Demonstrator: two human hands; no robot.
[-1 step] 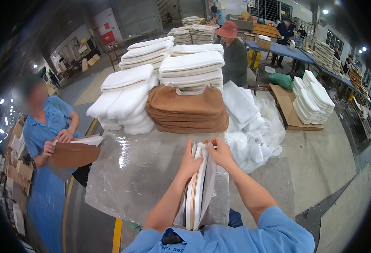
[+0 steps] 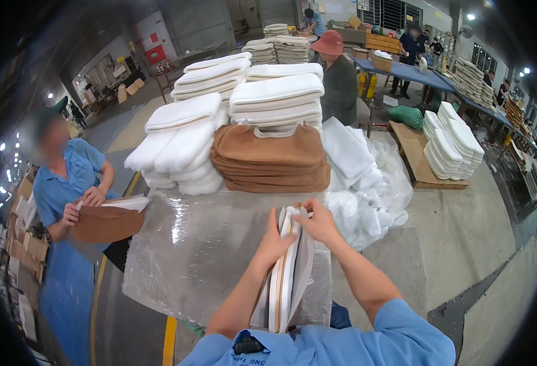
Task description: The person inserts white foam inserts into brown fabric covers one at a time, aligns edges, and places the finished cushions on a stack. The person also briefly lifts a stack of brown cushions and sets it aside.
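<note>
A grey fabric cushion cover [image 2: 303, 268] stands on edge in front of me, its long side open upward. White padding [image 2: 288, 268] shows inside, with a tan-gold strip, perhaps a zip, running along it. My left hand [image 2: 274, 241] is closed on the cover's left side, fingers pointing away and thumb over the top. At the far end, my right hand [image 2: 319, 221] pinches the cover's edge between thumb and fingers. Beyond my hands lies a stack of brown covers [image 2: 271, 161], with a pale grey loop on top.
Piles of white pads [image 2: 183, 113] rise behind the brown stack. Clear plastic sheet [image 2: 177, 256] covers the table. Crumpled white material [image 2: 360, 207] in plastic sits at right. A co-worker [image 2: 76, 177] at left holds a brown cover [image 2: 107, 224]; a person in a red hat [image 2: 340, 85] is beyond.
Both hands stay at the far end of the cover, with slight shifts of the fingers. The grey right flap bulges out a little more.
</note>
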